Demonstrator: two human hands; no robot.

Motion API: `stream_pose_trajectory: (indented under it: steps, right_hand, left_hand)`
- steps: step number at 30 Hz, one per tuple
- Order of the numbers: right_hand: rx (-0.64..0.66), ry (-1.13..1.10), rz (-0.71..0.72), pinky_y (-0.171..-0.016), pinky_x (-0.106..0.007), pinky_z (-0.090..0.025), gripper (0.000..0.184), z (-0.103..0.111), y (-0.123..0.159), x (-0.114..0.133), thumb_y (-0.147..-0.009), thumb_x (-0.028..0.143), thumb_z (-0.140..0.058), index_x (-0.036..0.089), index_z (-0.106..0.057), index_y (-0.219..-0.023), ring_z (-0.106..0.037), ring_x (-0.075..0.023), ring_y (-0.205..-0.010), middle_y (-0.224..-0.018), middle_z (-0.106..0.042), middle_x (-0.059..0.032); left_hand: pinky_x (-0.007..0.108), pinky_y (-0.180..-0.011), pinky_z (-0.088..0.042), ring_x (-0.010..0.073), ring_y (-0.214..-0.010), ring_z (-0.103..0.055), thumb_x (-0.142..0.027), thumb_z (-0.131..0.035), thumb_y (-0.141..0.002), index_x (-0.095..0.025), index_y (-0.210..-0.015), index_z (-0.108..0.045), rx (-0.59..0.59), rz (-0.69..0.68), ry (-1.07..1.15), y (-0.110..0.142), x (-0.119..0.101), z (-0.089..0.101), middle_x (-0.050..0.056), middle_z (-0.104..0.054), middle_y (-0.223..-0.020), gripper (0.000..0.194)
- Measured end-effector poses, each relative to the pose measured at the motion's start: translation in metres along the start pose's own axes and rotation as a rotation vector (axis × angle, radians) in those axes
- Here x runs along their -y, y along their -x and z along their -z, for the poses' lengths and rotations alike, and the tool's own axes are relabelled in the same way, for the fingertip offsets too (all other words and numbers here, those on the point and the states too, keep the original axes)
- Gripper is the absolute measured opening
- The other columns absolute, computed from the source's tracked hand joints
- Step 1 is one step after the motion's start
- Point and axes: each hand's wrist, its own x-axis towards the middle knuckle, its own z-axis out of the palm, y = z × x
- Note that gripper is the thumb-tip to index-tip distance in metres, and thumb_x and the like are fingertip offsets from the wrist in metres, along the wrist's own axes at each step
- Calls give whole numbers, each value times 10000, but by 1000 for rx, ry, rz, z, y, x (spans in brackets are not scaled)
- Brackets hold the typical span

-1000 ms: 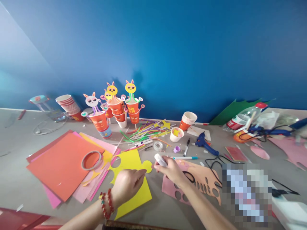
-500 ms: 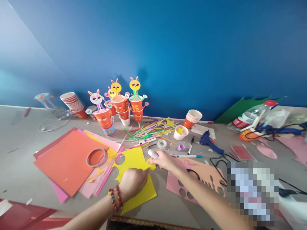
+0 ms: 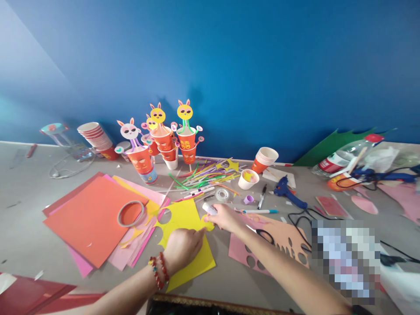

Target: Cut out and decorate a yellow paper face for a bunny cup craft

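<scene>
My right hand is closed around a white glue stick, tilted over a small yellow paper circle. From the left, my left hand has its fingers curled, and its fingertips press on the circle's near edge. Beneath that hand lies a yellow sheet with round pieces cut out of its left side. A loose purple cap lies beyond my right hand, near a clear tape roll. The glue stick's lower end is partly hidden by my fingers.
Orange and pink sheets with a tape ring lie left. Behind stand paper cups with rabbit faces and several pipe cleaners. To the right are a blue glue gun, its cord, scissors and cut pink sheets.
The view has shifted slightly. Both hands stay at the yellow circle, and my right hand still grips the glue stick with little visible movement.
</scene>
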Motion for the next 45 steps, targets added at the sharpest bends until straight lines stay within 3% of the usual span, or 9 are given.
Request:
stream_pose_trajectory:
  steps: [18, 23, 28, 33, 45]
  right_hand:
    - [-46, 143, -22, -482, -213, -284, 171, 5, 7, 15, -736, 365, -730, 206, -672, -759, -568, -120, -483, -587, -660, 25]
    - [-46, 159, -21, -489, -215, -286, 179, 3, 6, 14, -742, 373, -737, 209, -670, -771, -566, -121, -488, -596, -656, 26]
    - [-48, 166, -23, -487, -221, -283, 174, 2, 5, 13, -772, 359, -727, 204, -659, -808, -541, -111, -455, -643, -671, 20]
    - [-42, 139, -24, -500, -217, -290, 206, 3, 5, 12, -755, 373, -756, 204, -644, -793, -554, -121, -479, -607, -647, 31]
    - [-49, -33, -9, -469, -192, -327, 158, 1, 6, 7, -771, 283, -738, 193, -620, -826, -502, -84, -405, -565, -622, 56]
  left_hand:
    - [247, -504, -391, 201, -597, -693, -255, -408, -991, -215, -1117, -692, -3, 22, 33, 2, 0, -1, 50, -723, -691, 313]
    - [243, -530, -424, 201, -629, -704, -267, -406, -989, -225, -1194, -659, 0, 29, 49, 1, 2, -4, 51, -735, -725, 328]
    - [260, -549, -452, 222, -647, -709, -261, -399, -988, -195, -1380, -530, 36, 79, 36, -3, -1, -1, 71, -743, -758, 419]
    - [268, -543, -452, 247, -660, -715, -275, -404, -997, -211, -1355, -569, 98, 117, -2, -6, -8, 8, 86, -737, -758, 399]
    - [255, -557, -445, 234, -664, -712, -275, -418, -985, -216, -1329, -579, 77, 110, 22, -6, -5, 7, 82, -738, -762, 384]
